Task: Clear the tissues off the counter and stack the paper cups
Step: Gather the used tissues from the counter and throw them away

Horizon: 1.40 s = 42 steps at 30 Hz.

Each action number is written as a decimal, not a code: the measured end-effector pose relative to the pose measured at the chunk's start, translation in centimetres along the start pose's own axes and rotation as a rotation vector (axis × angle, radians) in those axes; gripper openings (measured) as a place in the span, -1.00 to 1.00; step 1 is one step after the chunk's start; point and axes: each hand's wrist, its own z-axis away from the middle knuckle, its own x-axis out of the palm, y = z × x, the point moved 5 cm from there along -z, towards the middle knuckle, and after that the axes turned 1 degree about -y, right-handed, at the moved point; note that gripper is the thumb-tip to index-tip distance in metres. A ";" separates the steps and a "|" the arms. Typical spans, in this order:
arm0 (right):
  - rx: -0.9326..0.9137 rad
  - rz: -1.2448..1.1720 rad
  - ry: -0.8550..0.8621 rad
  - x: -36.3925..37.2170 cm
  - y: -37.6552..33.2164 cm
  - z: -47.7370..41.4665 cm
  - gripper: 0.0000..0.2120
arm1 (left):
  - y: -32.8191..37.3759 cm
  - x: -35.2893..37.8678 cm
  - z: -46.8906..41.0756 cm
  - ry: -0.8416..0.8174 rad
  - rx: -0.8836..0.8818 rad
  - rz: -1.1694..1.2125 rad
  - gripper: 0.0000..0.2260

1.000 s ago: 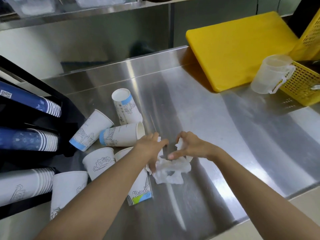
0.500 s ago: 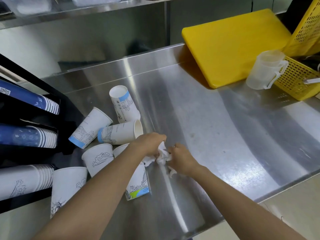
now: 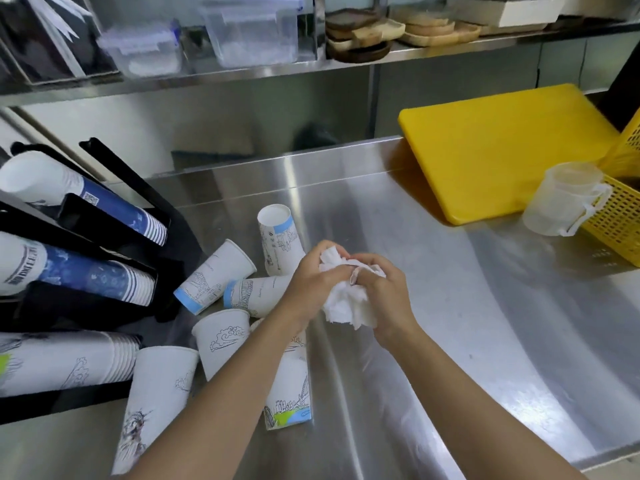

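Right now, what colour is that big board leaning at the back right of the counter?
The board is plain bright yellow, seen clearly in the head view.

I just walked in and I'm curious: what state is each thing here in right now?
Tissue: crumpled, held off the counter by both hands.
Left hand: closed on the tissue.
Right hand: closed on the tissue.
Loose cups: scattered, unstacked; some lie on their sides, some stand upside down.
Rack cups: nested in sleeves.
Cutting board: propped at a tilt.
Jug: upright, looks empty.
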 end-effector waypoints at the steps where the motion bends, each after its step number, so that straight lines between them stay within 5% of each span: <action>1: 0.007 -0.042 -0.011 0.7 -0.4 0.2 -0.84 | -0.1 -0.2 0.3 0.053 0.004 0.090 -0.89; 5: 0.043 -0.122 -0.107 4.2 -0.4 1.2 -0.87 | -0.4 -1.9 2.8 0.283 0.018 0.360 -0.91; 12: 0.117 -0.047 -0.323 11.9 2.4 6.0 -0.87 | -1.8 -7.6 11.2 0.745 0.015 0.451 -0.88; 28: 0.178 0.160 -0.764 27.4 10.9 30.3 -0.86 | -8.5 -18.2 40.3 1.179 0.046 0.599 -0.94; 32: 0.254 0.210 -0.910 30.7 16.3 36.3 -0.83 | -13.0 -20.0 48.2 1.285 -0.084 0.643 -0.71; 35: 0.173 0.320 -1.003 32.6 21.1 39.7 -0.83 | -16.4 -21.0 53.1 1.372 -0.116 0.433 -0.78; 42: -0.409 0.361 -1.229 35.6 34.9 43.2 -0.72 | -30.5 -23.6 58.1 1.536 -0.168 -0.188 -0.69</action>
